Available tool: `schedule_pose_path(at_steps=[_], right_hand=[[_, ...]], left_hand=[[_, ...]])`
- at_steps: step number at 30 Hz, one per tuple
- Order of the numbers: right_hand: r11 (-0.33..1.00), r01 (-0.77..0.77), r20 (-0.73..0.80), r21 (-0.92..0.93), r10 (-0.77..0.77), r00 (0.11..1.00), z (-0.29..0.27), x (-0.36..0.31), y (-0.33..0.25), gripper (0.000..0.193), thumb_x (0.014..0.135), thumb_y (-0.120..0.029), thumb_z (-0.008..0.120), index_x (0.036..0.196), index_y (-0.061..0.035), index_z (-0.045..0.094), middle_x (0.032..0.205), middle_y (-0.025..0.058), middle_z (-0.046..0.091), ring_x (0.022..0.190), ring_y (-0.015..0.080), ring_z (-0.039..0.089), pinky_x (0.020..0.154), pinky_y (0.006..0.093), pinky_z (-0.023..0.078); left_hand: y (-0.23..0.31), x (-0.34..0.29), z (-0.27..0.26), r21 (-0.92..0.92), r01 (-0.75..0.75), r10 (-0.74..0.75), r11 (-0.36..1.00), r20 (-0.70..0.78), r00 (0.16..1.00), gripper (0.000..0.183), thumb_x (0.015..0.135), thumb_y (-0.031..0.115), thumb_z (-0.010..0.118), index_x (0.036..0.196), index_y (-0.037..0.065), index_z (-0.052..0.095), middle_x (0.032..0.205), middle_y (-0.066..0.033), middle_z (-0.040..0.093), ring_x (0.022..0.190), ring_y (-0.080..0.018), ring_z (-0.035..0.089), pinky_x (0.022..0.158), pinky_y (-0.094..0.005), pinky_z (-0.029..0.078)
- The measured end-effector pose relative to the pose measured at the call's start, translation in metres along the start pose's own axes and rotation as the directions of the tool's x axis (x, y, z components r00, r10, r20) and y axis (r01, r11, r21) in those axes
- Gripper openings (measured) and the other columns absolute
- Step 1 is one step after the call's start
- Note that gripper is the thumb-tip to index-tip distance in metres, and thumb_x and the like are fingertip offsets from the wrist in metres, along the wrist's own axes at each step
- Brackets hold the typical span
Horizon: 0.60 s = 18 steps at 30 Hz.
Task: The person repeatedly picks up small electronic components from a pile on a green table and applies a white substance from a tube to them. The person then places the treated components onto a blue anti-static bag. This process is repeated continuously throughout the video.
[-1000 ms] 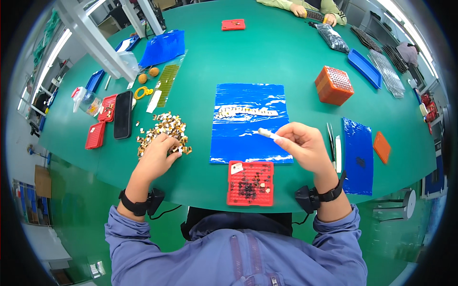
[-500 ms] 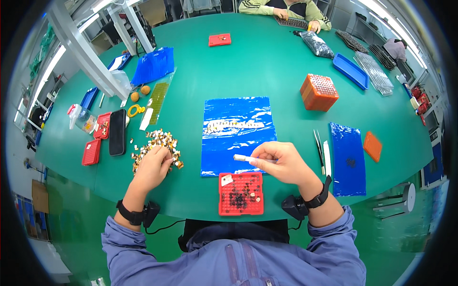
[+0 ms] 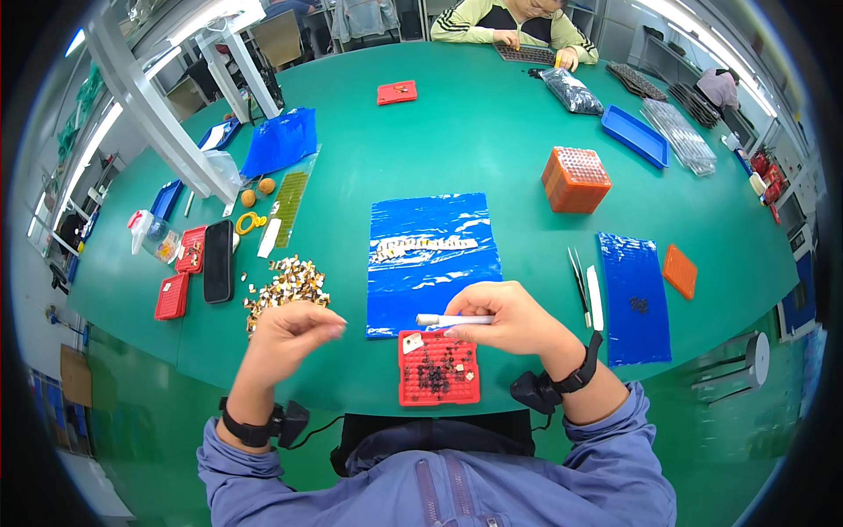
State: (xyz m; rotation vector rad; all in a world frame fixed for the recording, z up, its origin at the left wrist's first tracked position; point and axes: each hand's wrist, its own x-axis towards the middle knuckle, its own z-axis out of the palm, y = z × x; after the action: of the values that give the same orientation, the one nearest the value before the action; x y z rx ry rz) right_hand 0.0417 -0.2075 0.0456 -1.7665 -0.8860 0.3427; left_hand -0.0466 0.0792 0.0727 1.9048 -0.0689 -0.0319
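My right hand (image 3: 505, 318) holds a white, pen-like stick (image 3: 450, 320) above the near edge of a glossy blue sheet (image 3: 430, 303). Across that sheet runs a row of small white-and-gold pieces (image 3: 421, 247). My left hand (image 3: 294, 341) has its fingertips pinched together, pointing toward the stick; whatever they hold is too small to make out. It is beside a heap of small white, gold and brown pieces (image 3: 294, 283). Between my hands, nearer me, lies a red pegged tray (image 3: 417, 386) with many tiny black parts and a few pale pieces in it.
Tweezers (image 3: 580, 285), a white strip (image 3: 594, 299) and another blue sheet (image 3: 623, 334) lie to the right. An orange block-shaped rack (image 3: 575, 183) stands behind them. On the left are a black phone (image 3: 218, 261) and a clear jar (image 3: 156, 237). A co-worker sits across the table.
My left hand has come away from the heap, nearer to me and rightward, fingertips still pinched. My right hand has shifted slightly left with the stick. The whole view has tilted a little.
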Motion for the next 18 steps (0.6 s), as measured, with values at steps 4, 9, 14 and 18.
schedule_pose_path(at_steps=[4,9,14,18], right_hand=[[0.996,0.065,0.048,0.053,-0.068,0.997,0.004,-0.001,0.001,0.018,0.082,-0.019,0.064,0.094,-0.0054,0.066,0.069,0.0044,0.062,0.058,0.0084,0.054,0.052,0.0225,0.042],[0.991,0.055,0.021,0.123,-0.058,0.998,0.007,-0.002,-0.001,0.018,0.087,-0.02,0.059,0.094,-0.0049,0.067,0.069,0.0057,0.063,0.059,0.0088,0.055,0.052,0.0232,0.043],[0.997,-0.006,-0.013,0.083,0.007,1.0,0.002,-0.001,-0.001,0.018,0.088,-0.019,0.056,0.087,-0.003,0.065,0.064,0.0041,0.059,0.055,0.0079,0.051,0.05,0.0233,0.041],[0.992,-0.079,-0.001,0.097,0.08,0.997,-0.002,-0.001,-0.007,0.014,0.085,-0.017,0.061,0.084,-0.003,0.062,0.056,0.0005,0.052,0.05,0.0039,0.043,0.045,0.0219,0.036]], left_hand=[[0.002,0.008,0.034,-0.369,0.0,0.075,0.93,0.188,0.979,0.008,0.082,0.0,0.061,0.089,-0.002,0.064,0.082,-0.0042,0.061,0.073,-0.0088,0.057,0.065,-0.0209,0.044],[-0.007,0.029,0.069,-0.682,0.124,0.107,0.721,0.286,0.952,0.011,0.086,0.004,0.057,0.095,-0.002,0.06,0.085,-0.0043,0.061,0.077,-0.0096,0.057,0.071,-0.0223,0.045],[-0.022,0.044,0.08,-0.844,0.198,0.162,0.499,0.315,0.935,0.009,0.086,0.002,0.056,0.094,0.002,0.053,0.089,-0.0058,0.059,0.079,-0.0124,0.059,0.073,-0.0247,0.047],[-0.036,0.046,0.082,-0.873,0.25,0.176,0.418,0.348,0.921,0.008,0.085,0.001,0.057,0.089,0.004,0.051,0.086,-0.0066,0.057,0.079,-0.014,0.059,0.072,-0.0262,0.048]])
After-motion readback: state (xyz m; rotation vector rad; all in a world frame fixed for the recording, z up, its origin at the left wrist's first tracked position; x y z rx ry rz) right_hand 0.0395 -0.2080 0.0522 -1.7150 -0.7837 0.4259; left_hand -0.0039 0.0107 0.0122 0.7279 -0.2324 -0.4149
